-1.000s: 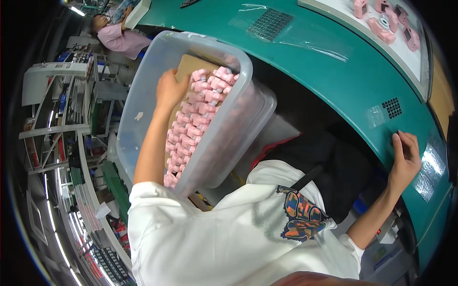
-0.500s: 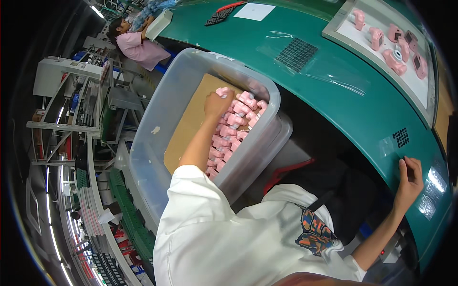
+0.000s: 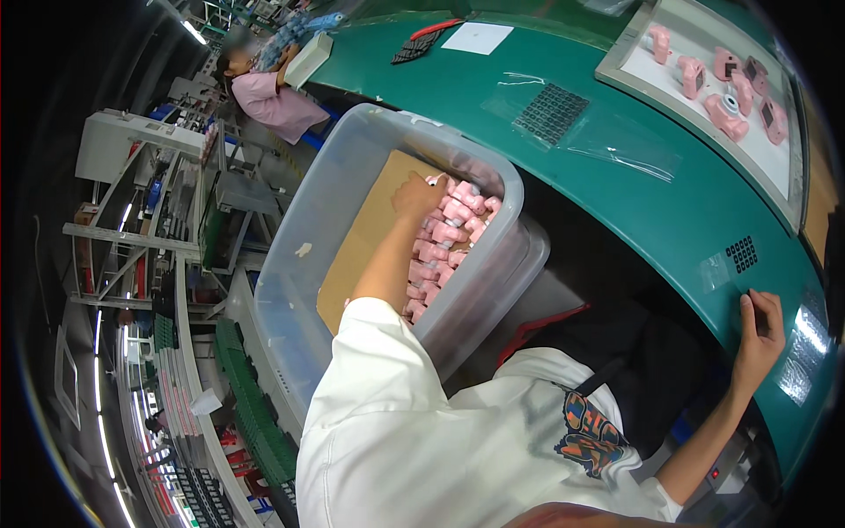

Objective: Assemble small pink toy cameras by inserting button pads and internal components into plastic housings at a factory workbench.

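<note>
Your left hand [image 3: 415,195] grips a pink piece [image 3: 437,181] beside packed pink pieces [image 3: 449,232] inside the clear tub [image 3: 299,211]; crowding could let a hasty release knock neighbours askew. Your right hand [image 3: 760,339] curls at the green bench [image 3: 634,201]; its grip cannot be told.

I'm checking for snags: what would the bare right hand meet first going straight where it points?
Probably the small grid of black rounded squares on the green tabletop, just beyond the right hand; its height is unclear, so it might pass above.
</note>
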